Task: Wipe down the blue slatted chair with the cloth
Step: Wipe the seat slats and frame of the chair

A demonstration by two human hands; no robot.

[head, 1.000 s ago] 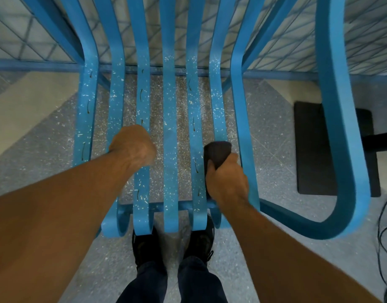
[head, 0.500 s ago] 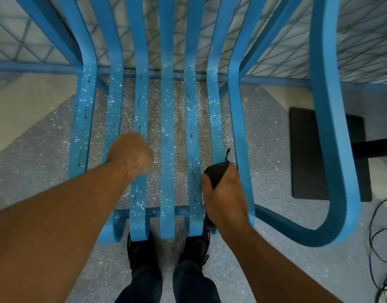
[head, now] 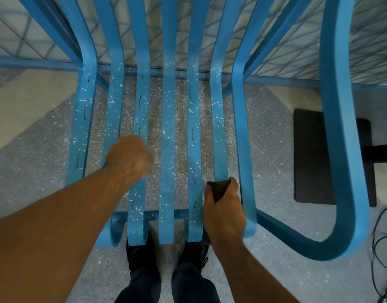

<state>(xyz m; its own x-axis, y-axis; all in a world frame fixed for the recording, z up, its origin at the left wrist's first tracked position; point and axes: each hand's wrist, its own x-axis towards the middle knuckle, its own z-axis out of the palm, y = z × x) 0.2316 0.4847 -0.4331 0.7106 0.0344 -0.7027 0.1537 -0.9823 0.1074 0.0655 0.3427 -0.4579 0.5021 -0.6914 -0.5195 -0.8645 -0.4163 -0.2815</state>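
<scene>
The blue slatted chair (head: 168, 132) fills the view from above, its seat slats speckled with white flecks and a few brown streaks. My right hand (head: 225, 213) grips a dark cloth (head: 217, 189) around the second slat from the right, near the seat's front edge. My left hand (head: 129, 159) is curled around a slat left of centre, halfway along the seat; its fingers are hidden under the slat.
The chair's blue armrest (head: 341, 149) loops along the right. A dark floor mat (head: 310, 158) and black cables (head: 382, 254) lie on the speckled floor at right. My black shoes (head: 142, 254) stand under the front edge. A mesh fence (head: 275, 29) runs behind.
My right hand has pulled the cloth along the slat toward the front edge of the seat. My left hand has kept its hold on its slat.
</scene>
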